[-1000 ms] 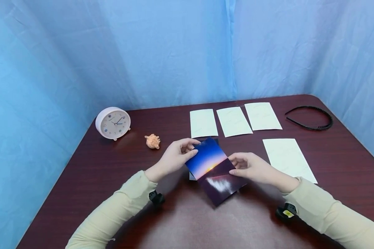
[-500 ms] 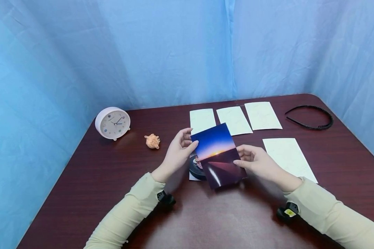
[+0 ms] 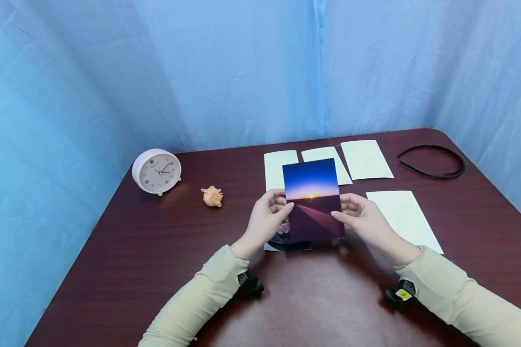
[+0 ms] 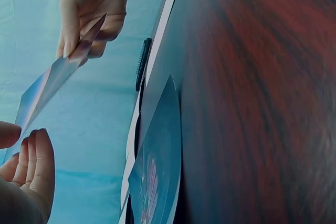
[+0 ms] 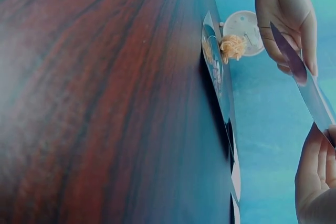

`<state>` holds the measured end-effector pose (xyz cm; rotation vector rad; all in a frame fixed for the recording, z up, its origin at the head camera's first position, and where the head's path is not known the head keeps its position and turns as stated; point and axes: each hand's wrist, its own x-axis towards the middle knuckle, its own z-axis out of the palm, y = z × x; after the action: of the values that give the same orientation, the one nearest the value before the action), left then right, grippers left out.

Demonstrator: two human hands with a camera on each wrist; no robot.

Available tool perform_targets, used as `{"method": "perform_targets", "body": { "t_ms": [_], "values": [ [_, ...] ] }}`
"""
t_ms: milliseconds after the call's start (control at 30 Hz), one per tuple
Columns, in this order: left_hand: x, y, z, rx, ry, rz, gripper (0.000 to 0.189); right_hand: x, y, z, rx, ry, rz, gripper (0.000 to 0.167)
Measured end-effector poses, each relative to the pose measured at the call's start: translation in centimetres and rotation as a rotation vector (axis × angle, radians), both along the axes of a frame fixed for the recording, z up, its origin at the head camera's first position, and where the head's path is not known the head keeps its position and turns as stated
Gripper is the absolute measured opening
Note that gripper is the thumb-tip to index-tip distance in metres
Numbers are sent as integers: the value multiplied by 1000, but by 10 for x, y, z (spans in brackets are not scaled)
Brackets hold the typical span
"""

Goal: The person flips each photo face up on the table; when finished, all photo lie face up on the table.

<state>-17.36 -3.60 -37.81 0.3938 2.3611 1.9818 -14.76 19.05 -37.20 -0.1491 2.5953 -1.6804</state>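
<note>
Both hands hold a glossy sunset photo (image 3: 312,193), blue above and dark purple below, raised off the table. My left hand (image 3: 267,218) pinches its left edge between thumb and fingers. On the right edge, my right hand (image 3: 366,221) pinches it the same way. In the left wrist view the photo (image 4: 50,87) appears nearly edge-on, well apart from the tabletop. Beneath it lies another picture card (image 3: 283,236) with a dark round shape and a pink pattern, mostly hidden in the head view. The left wrist view shows that card (image 4: 157,166) with its edge lifting slightly.
Three white cards lie in a row at the back, the rightmost white card (image 3: 366,160) fully visible. Another white card (image 3: 404,219) is right of my hands. A black headband (image 3: 453,168), an orange yarn-like bundle (image 3: 212,197) and a white clock (image 3: 158,172) sit farther out.
The photo has turned from a slant to upright and risen a little away from me. My left hand has moved right with it, and my right hand has shifted slightly.
</note>
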Motion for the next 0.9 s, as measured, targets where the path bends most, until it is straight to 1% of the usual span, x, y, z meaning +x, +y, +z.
{"method": "perform_targets", "body": {
  "t_ms": [133, 300, 433, 533, 600, 667, 800, 900],
  "values": [
    [1, 5, -3, 23, -13, 2, 36, -1, 1, -1, -36, -17, -8, 43],
    [1, 7, -5, 16, -18, 6, 35, -2, 3, -3, -60, -35, 5, 44],
    [1, 9, -7, 17, -42, -2, 35, -2, 7, -4, -72, -45, 13, 42],
    [1, 12, -8, 12, -45, -17, 36, -3, 11, -2, -92, -37, 20, 39],
    [1, 14, -7, -13, -37, -32, 39, -4, 15, 0, -89, -27, 27, 37],
    [1, 16, -6, -59, -13, -48, 43, -6, 19, 4, -71, -17, 35, 36],
    [1, 22, 0, -172, 24, -68, 50, -8, 27, 10, 11, -15, 44, 39],
    [0, 26, 2, -252, 13, -85, 54, -10, 31, 11, 79, -29, 35, 42]
  ]
}}
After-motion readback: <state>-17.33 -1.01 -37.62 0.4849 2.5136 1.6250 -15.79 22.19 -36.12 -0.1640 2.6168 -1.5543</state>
